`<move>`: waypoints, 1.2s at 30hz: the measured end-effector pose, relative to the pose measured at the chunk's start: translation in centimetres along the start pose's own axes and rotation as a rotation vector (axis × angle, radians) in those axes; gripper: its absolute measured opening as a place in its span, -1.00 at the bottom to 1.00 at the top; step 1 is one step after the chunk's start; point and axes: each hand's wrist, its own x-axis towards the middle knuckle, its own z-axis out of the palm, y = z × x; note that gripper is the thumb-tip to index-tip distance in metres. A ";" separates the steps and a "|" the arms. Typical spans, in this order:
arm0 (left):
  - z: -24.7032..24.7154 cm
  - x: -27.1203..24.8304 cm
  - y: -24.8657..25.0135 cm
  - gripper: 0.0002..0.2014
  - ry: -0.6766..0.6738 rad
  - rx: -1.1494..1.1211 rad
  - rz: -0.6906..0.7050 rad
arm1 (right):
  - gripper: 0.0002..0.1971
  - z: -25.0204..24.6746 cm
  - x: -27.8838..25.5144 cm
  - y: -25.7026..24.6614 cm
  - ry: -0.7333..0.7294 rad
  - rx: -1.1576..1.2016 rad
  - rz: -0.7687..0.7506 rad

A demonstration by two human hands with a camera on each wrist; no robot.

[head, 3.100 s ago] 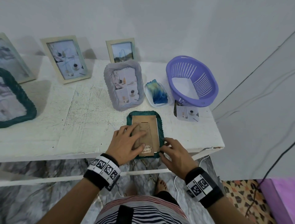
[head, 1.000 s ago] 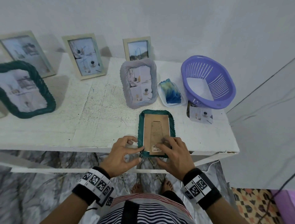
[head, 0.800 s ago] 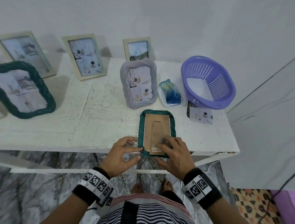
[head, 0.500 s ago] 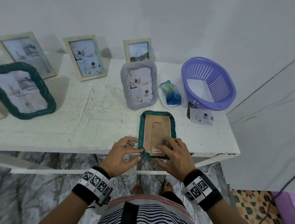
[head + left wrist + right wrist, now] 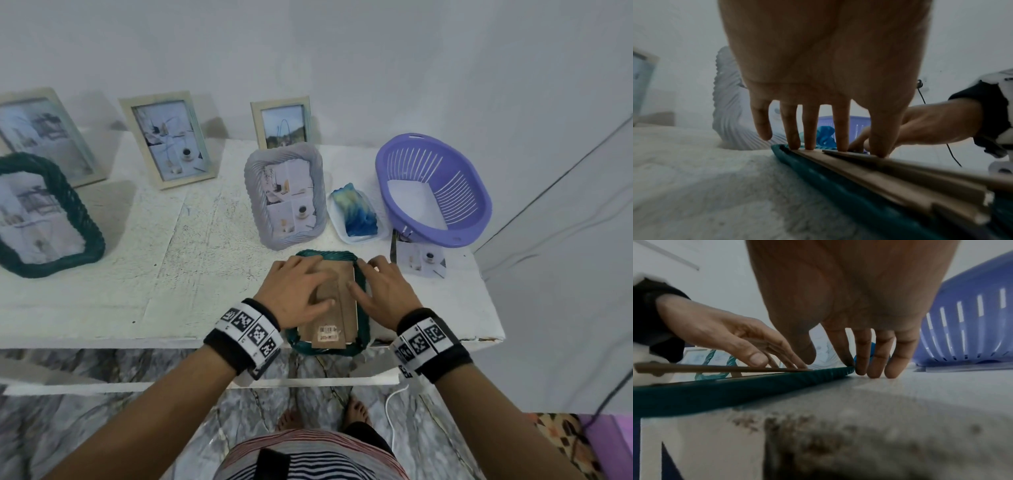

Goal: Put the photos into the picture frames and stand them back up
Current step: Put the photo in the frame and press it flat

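Note:
A small green woven picture frame (image 5: pixel 362 340) lies face down at the table's front edge, its near end over the edge. Its brown cardboard back (image 5: pixel 329 329) faces up, with the stand strut (image 5: pixel 715 369) lifted slightly. My left hand (image 5: pixel 301 291) lies flat on the back, straight fingers pressing near the far end (image 5: pixel 838 129). My right hand (image 5: pixel 380 293) covers the frame's right rim; its straight fingertips (image 5: pixel 875 369) touch the table beside the rim (image 5: pixel 735 391), thumb above the board. A loose photo (image 5: pixel 423 263) lies to the right.
A grey woven frame (image 5: pixel 286 197) with a photo stands just behind. A white dish with a blue-green block (image 5: pixel 358 214) and a purple basket (image 5: pixel 433 186) sit at the right. Three cream frames (image 5: pixel 169 138) and a large green frame (image 5: pixel 41 216) stand at the left and back.
Both hands moved from the frame's near end toward its far end. The left hand now lies flat on the cardboard back; the right hand shifted onto the right rim.

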 end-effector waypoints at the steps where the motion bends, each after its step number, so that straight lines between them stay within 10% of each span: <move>1: 0.0 0.2 0.0 -0.48 -0.027 0.026 -0.013 | -0.44 0.2 0.2 0.1 -0.040 -0.035 0.006; 25: 0.9 0.2 -1.3 -0.36 -0.030 -0.094 0.009 | -0.32 0.3 -0.8 -0.2 -0.084 0.083 0.047; 30: 1.7 -0.5 -2.5 -0.32 0.181 -0.263 -0.159 | -0.38 0.6 -1.5 -1.1 -0.104 -0.034 0.048; 36: 2.5 -0.9 -2.5 -0.09 0.111 -0.312 -0.251 | -0.38 0.7 -1.6 -1.0 -0.100 -0.032 0.051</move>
